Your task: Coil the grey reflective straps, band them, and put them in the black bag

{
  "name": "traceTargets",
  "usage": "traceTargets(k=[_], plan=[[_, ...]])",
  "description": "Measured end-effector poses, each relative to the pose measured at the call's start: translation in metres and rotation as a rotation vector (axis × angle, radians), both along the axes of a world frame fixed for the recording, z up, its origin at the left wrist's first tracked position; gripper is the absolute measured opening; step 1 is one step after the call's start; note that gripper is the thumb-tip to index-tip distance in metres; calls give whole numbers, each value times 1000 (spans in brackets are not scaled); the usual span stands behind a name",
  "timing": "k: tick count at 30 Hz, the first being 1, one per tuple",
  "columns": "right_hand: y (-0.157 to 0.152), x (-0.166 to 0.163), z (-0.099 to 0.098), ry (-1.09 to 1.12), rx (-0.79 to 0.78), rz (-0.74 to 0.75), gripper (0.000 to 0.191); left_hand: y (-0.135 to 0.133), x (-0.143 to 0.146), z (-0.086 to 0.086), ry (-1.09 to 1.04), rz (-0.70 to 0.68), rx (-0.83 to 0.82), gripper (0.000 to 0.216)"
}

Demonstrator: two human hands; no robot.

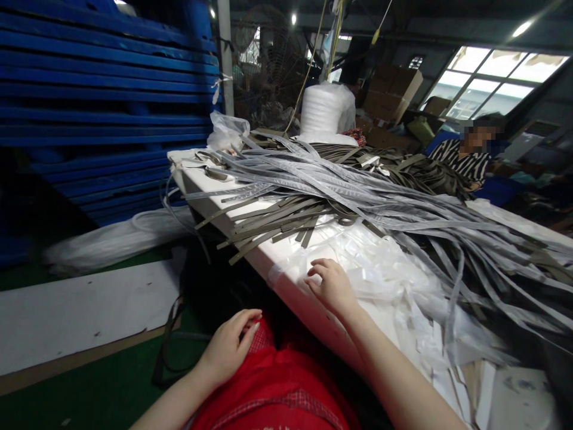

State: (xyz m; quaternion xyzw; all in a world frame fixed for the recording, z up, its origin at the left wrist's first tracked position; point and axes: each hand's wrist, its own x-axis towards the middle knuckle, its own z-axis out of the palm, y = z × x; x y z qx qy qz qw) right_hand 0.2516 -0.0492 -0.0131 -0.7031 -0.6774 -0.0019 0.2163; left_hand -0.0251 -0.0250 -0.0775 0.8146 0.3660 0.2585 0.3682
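Resting on the near edge of the white surface (295, 298), the right hand (332, 285) has its fingers loosely curled, with the fingertips pressed down on a heap of clear plastic bags (389, 280). They close around nothing. The heap lies flat just beside and beyond the hand, and its long axis follows the surface's edge away to the lower right.

The left hand (229, 347) lies well apart from it on the red garment (277, 382) over the lap, fingers released and slack, holding nothing.

Beyond the bags is a bundle of flat grey straps (277, 224). Their long axes run from upper right to lower left, and their cut ends jut out past the surface's edge. On top of them lies a mass of pale translucent strips (358, 191), spreading from the far left corner toward the lower right.

A stack of blue pallets (102, 101) stands to the left. A white foam roll (326, 107) stands upright at the far end, and a person in a striped top (461, 158) sits at the far right.
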Motion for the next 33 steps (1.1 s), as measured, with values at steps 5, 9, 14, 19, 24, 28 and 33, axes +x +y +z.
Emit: traceTargets(k=[5,9,14,19,24,28,33], plan=[[-3,0,-6,15,-48,-21,3,1,4,-1,27,-19,12,24],[-3,0,-2,109,25,28,6,2,7,-3,48,-42,31,24],[-5,12,25,511,-13,1,17,10,9,1,45,-60,82,25],[-26,8,72,612,-141,103,22,30,40,37,43,-50,368,47],[-73,-25,110,649,-446,353,20,44,99,78,-19,-192,602,56],[-100,-20,113,496,-518,222,35,55,105,83,36,-309,463,22],[-104,5,92,396,-654,171,39,69,33,58,199,-104,396,38]])
